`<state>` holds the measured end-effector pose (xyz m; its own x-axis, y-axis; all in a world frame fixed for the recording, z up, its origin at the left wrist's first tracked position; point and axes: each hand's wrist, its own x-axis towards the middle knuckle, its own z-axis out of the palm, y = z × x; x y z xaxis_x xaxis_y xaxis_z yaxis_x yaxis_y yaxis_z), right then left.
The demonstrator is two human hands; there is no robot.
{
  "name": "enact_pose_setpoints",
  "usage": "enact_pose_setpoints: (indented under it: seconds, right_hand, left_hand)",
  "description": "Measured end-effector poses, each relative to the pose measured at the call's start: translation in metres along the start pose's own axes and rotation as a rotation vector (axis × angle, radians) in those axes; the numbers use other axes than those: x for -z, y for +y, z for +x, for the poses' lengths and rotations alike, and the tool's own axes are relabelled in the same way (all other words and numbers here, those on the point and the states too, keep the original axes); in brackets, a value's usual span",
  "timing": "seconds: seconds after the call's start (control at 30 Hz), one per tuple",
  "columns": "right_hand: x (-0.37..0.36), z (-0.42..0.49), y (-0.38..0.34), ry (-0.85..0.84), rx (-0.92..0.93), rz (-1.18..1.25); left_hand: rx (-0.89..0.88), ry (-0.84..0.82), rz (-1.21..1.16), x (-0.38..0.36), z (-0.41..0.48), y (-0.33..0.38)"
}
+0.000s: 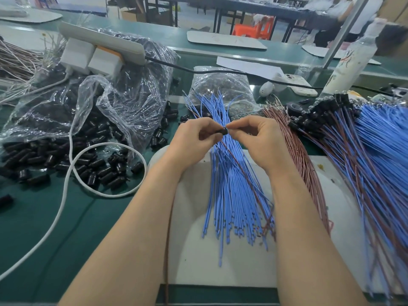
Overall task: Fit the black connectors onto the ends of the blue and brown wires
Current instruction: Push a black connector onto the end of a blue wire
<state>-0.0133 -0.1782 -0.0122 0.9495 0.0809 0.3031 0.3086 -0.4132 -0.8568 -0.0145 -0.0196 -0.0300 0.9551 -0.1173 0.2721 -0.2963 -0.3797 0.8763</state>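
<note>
At the near edge of the green worktop (55, 217) lies a white rounded board (198, 250), and both bare forearms reach out over it. A loose sheaf of thin blue wires (229, 195) lies across the board, fanning from its near part toward the far edge.

Above the far end of that sheaf, the left hand (192, 140) and the right hand (258, 140) meet. Between them is a small black cylindrical connector (223, 130). The left thumb and forefinger pinch its left end, and the right thumb and forefinger pinch its right end. The other fingers of both hands are curled in. A single thin brown wire (235, 165) runs from under the connector, slanting over the blue sheaf toward the board's right side. Whether its tip sits inside the connector cannot be told.

Left of the board, a heap of loose black connectors (99, 168) spills from a crumpled clear plastic bag (123, 102), and a white cable (114, 195) loops across it. Right of the hands lies a bundle of brown wires (302, 155). Beyond that is a pile of blue and brown wires already capped in black (364, 162).

Farther back sit a smaller clear bag of dark parts (223, 87), a white power strip (103, 40) resting on the big bag, a white phone (295, 82) and a clear plastic bottle (346, 65).
</note>
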Motion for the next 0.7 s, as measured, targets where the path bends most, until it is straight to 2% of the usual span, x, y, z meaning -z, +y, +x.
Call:
enact_pose_setpoints:
  seconds: [0.23, 0.37, 0.47, 0.57, 0.7]
  right_hand:
    - [-0.004, -0.001, 0.000, 0.004, -0.013, 0.062]
    - [-0.013, -0.002, -0.003, 0.124, 0.032, -0.063]
    - [-0.011, 0.000, -0.003, 0.215, -0.004, -0.011]
    - [-0.014, 0.001, -0.005, 0.181, -0.044, 0.027]
    - [-0.019, -0.002, -0.007, 0.173, 0.014, -0.032]
  left_hand:
    - [-0.002, 0.005, 0.012, -0.003, 0.001, -0.003]
    - [-0.011, 0.027, 0.095, -0.008, 0.003, -0.009]
    - [-0.017, 0.114, 0.096, -0.009, 0.003, -0.012]
    - [-0.033, 0.196, 0.065, -0.008, 0.003, -0.013]
    - [-0.054, 0.222, -0.001, -0.010, 0.003, -0.013]
